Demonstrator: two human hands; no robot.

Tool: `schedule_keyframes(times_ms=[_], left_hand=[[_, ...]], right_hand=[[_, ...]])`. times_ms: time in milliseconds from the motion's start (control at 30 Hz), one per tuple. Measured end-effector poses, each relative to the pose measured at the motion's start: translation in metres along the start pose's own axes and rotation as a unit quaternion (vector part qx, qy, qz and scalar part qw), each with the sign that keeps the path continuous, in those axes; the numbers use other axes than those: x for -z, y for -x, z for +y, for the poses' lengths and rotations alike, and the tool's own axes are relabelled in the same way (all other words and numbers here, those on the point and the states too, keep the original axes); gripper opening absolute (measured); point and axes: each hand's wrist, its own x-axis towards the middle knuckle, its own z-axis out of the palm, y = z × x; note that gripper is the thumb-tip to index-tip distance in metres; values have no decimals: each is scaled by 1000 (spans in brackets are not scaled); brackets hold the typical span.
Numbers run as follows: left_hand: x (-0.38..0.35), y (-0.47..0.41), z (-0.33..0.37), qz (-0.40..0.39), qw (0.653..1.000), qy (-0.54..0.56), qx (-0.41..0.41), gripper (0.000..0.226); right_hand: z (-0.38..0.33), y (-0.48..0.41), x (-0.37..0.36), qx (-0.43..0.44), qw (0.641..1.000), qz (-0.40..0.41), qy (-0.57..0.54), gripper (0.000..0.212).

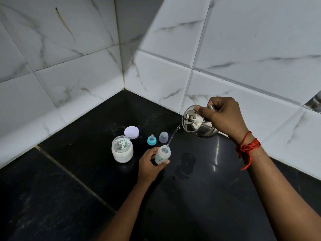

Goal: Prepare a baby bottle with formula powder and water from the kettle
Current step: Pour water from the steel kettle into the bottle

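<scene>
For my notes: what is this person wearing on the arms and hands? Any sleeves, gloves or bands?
Both forearms are bare as far as the view shows, with no sleeves or gloves. The left hand and its wrist carry nothing. The right hand has a red thread knotted round its wrist, one loose end hanging.

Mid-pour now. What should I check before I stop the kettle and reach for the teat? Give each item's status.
1. Grip on the bottle: ok, the left hand holds it on the counter.
2. Aim of the water stream: ok, it lands in the bottle mouth.
3. Hold on the kettle: ok, the right hand grips it tilted, top on.
4. Fill level: cannot tell.
5. Readiness of teat and clear cap: ok, both upright behind the bottle.
6. Closure of formula jar: not ok, its purple lid lies behind it.
</scene>
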Motion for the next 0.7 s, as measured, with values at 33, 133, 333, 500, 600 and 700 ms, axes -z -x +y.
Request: schedule_keyframes(times_ms=[33, 133, 333, 500, 600, 700], left_hand=[[-1, 0, 0, 1, 1000, 4, 0, 54], [-2, 0, -1, 1, 1000, 7, 6, 54], [-5, 2, 1, 0, 1000, 16, 8, 54], [-6, 2, 1, 0, 1000, 4, 3, 54], [-6, 1, 1, 1, 1000, 5, -1, 53], [-5, 1, 1, 0, 1000, 4, 1, 54]], right_hand=[[0, 0, 0, 0, 1000, 0, 0, 50], [-1, 0, 1, -4, 1000, -2, 3, 50], [-1, 0, 1, -5, 1000, -8, 10, 52], [-2, 0, 1, -4, 1000, -9, 20, 52], [-2, 0, 1, -3, 1000, -8, 25, 52], [-2, 1, 1, -3, 1000, -10, 26, 52]])
